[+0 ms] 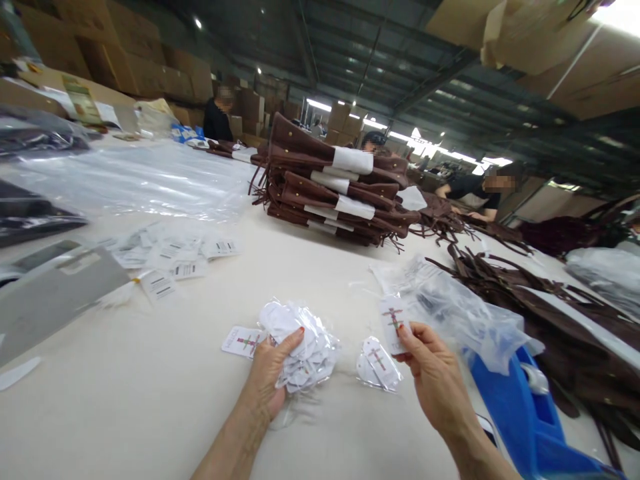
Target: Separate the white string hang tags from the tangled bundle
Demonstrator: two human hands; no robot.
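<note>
My left hand (270, 373) grips a bundle of white hang tags in clear plastic (300, 347) just above the cream table. My right hand (433, 377) pinches a single white tag printed with a red and green cross (393, 323) and holds it upright. Between my hands lies a small clear bag with a tag inside (377, 363). Another printed tag (243, 341) lies flat just left of my left hand.
A blue tape dispenser (520, 413) stands right of my right hand, under crumpled clear plastic bags (460, 310). Brown strapped items are stacked (335, 190) at the back and spread (545, 300) on the right. Barcode labels (170, 257) lie left. Other people work behind.
</note>
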